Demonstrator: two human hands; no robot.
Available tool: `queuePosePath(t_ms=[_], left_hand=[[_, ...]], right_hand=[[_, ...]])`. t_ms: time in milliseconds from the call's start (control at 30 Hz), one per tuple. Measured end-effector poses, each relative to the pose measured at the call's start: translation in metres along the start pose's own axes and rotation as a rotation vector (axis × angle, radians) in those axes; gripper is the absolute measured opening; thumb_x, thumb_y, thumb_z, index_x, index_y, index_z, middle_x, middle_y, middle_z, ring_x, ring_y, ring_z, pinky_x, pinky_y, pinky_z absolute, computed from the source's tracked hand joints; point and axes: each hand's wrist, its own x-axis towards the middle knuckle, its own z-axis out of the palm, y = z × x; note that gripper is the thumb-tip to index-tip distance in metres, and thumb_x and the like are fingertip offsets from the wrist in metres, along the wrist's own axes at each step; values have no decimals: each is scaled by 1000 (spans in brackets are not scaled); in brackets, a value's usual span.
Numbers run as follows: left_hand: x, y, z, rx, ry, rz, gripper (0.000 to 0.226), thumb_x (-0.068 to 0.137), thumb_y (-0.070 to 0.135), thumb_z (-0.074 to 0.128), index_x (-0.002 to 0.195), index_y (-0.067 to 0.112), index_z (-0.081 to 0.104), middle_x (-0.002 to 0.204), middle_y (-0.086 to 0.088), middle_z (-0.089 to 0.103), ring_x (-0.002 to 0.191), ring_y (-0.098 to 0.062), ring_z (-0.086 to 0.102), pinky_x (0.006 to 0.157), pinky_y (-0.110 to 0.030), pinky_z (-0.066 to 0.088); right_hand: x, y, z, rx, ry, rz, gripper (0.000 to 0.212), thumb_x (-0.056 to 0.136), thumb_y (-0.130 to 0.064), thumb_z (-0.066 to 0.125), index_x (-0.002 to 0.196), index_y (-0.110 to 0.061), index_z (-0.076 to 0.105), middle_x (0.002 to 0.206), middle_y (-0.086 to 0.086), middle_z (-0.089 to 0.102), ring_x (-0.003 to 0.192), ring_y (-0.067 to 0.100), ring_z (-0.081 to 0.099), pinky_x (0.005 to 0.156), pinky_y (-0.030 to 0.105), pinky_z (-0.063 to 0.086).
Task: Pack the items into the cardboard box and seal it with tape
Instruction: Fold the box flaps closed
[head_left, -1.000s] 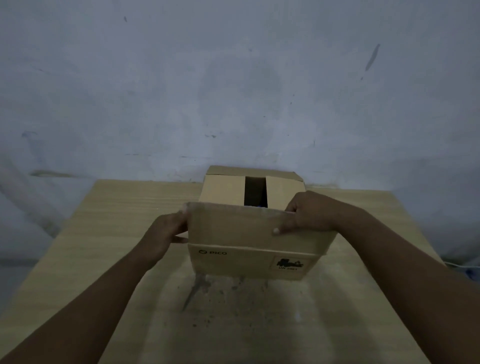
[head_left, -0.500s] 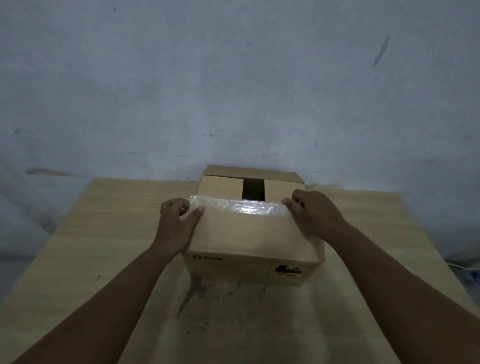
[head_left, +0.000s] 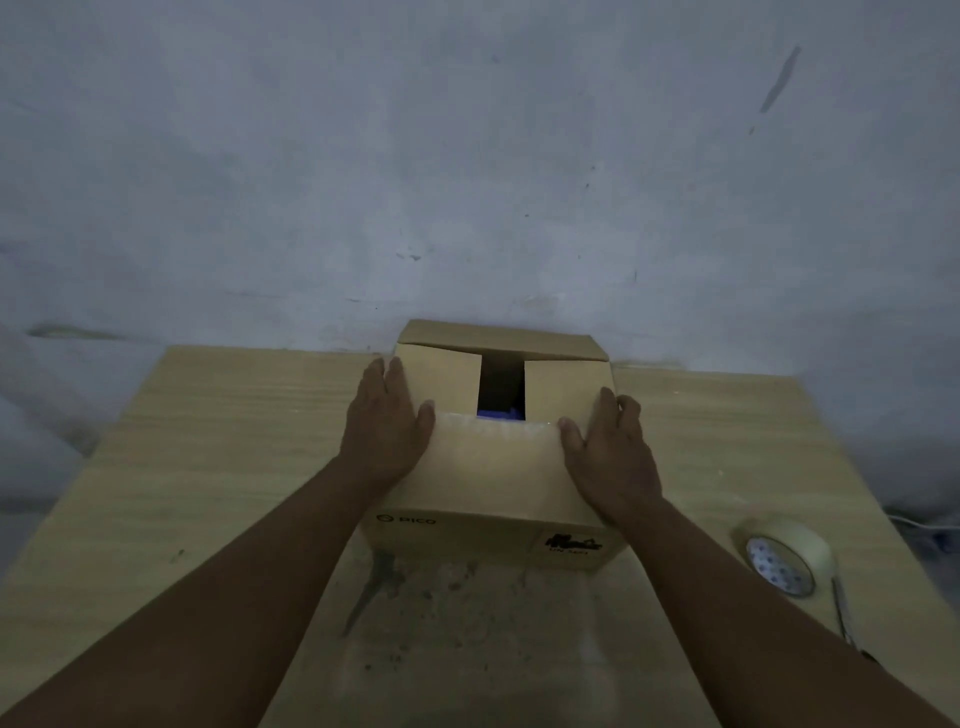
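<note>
Your left hand (head_left: 387, 431) and right hand (head_left: 608, 452) lie flat, fingers straight, pressing the near flap (head_left: 493, 467) of the box (head_left: 483, 535) on the table (head_left: 234, 441); something blue inside, far flap (head_left: 498, 340) up, tape roll (head_left: 784, 556) untouched, sealing left

The left hand (head_left: 387, 426) and the right hand (head_left: 613, 457) are pressing flat, with straight fingers, on the two ends of the near flap (head_left: 493, 467) of the cardboard box (head_left: 498, 538) on the desk (head_left: 208, 441). A blue thing (head_left: 498, 414) is showing between the side flaps (head_left: 441, 384), and a tape roll (head_left: 784, 556) is lying on the desk at the right, apart from the box.
</note>
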Motion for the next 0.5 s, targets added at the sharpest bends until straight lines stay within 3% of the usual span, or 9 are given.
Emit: queuePosePath(t_ms=[67, 133, 300, 500], left_hand=[[7, 2, 6, -79, -37, -122, 77, 99, 48, 37, 152, 3, 4, 160, -18, 9, 146, -34, 16, 115, -48, 26], [11, 0, 9, -101, -48, -175, 79, 99, 50, 36, 152, 3, 4, 157, -19, 19, 140, -36, 28, 109, -49, 32], [18, -7, 14, -105, -29, -186, 73, 96, 55, 39, 149, 9, 18, 141, -18, 45, 118, -37, 53, 94, -48, 46], [22, -9, 18, -71, -12, -176, 67, 96, 55, 37, 146, 14, 21, 134, -15, 50, 111, -36, 57, 90, -47, 48]], right_hand=[[3, 2, 1, -14, -33, 11, 68, 95, -54, 35, 146, -14, 16, 148, 12, 25, 122, 29, 46, 94, 46, 49], [7, 1, 2, -40, -54, 19, 66, 97, -52, 31, 147, -12, 15, 145, 13, 27, 121, 29, 46, 92, 44, 48], [38, -5, -2, 107, -106, 169, 59, 97, -52, 30, 145, -20, 17, 132, 15, 40, 111, 34, 52, 87, 43, 46], [100, -9, -6, 351, 16, 329, 46, 96, -43, 38, 125, -7, 43, 126, 19, 51, 114, 37, 51, 93, 41, 41]])
